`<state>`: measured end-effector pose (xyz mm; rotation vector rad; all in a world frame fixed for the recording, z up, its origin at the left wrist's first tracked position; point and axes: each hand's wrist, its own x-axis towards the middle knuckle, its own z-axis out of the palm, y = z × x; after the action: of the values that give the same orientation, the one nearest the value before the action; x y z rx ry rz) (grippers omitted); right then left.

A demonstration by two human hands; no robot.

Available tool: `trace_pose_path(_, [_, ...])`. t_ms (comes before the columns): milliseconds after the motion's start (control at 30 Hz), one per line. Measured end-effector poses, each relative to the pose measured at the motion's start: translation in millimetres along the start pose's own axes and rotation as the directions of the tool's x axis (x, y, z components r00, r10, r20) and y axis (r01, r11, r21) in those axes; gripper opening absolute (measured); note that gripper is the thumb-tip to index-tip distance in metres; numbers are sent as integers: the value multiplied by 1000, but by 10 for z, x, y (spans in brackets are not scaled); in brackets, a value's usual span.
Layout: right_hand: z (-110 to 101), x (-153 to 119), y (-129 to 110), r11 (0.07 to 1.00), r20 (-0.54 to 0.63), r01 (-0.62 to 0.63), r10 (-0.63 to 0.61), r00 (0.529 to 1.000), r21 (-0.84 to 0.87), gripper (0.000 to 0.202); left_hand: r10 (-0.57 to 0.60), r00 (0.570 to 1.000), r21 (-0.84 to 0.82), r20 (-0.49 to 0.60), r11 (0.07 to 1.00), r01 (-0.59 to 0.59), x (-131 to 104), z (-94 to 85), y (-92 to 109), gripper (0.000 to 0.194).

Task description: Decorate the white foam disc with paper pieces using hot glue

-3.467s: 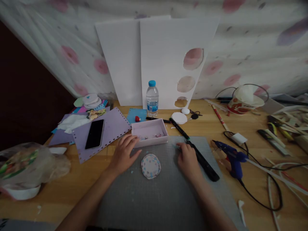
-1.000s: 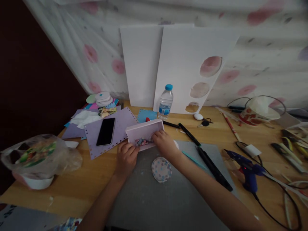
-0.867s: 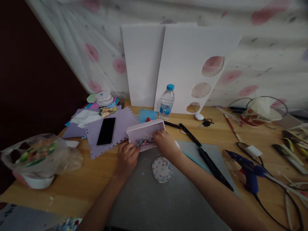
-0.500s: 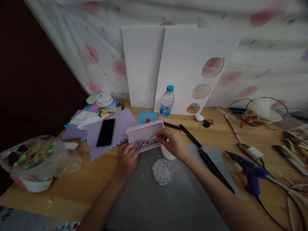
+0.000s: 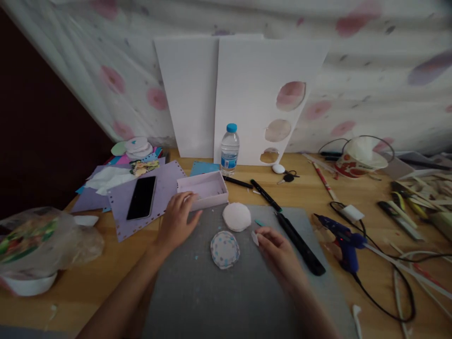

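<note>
A pale pink box (image 5: 208, 202) lies level at the back edge of the grey mat (image 5: 226, 301). My left hand (image 5: 179, 217) is at its front left corner, fingers apart, fingertips over the rim. Right of the discs, my right hand (image 5: 273, 245) pinches a small white piece (image 5: 254, 238) between thumb and fingers. A plain white disc (image 5: 237, 217) rests on the mat in front of the box. Nearer to me lies a disc with blue and grey dots (image 5: 225, 250). A small teal piece (image 5: 260, 222) sits just beyond my right hand.
Behind the box stands a water bottle (image 5: 230, 149). A black phone (image 5: 141, 197) lies on purple paper at left, near a bagged bowl (image 5: 31, 245). Right are a black cutter (image 5: 300, 242), a blue glue gun (image 5: 341, 238) with cables, and a paper bowl (image 5: 358, 160).
The box, tilted up before, now lies flat. My right hand has left it and moved toward me with a white piece. My left hand has loosened from the box. The view has shifted right.
</note>
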<state>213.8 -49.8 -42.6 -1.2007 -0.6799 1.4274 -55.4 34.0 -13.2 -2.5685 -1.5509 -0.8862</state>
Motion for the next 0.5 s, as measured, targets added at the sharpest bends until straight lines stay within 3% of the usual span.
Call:
trace_pose_path(67, [-49, -103, 104, 999, -5, -37, 37, 999, 29, 28, 31, 997, -113, 65, 993, -23, -102, -13, 291, 49])
trace_pose_path(133, [-65, -172, 178, 998, -3, -58, 59, 998, 34, 28, 87, 968, -224, 236, 974, -33, -251, 32, 547, 72])
trace_pose_path(200, [-63, -206, 218, 998, -6, -63, 63, 998, 29, 30, 127, 935, -277, 331, 960, -33, -385, 117, 692, 88])
trace_pose_path(233, [-59, -211, 228, 998, -10, -63, 63, 998, 25, 31, 137, 925, -280, 354, 959, -34, -430, 161, 709, 86])
trace_pose_path(367, [-56, -191, 234, 997, -31, -58, 60, 998, 46, 33, 32, 953, -167, 301, 986, 20, -433, 204, 481, 74])
trace_pose_path(500, [11, -153, 227, 976, -61, -74, 88, 994, 204, 30, 8, 980, -89, 199, 996, 10, -366, 12, 258, 73])
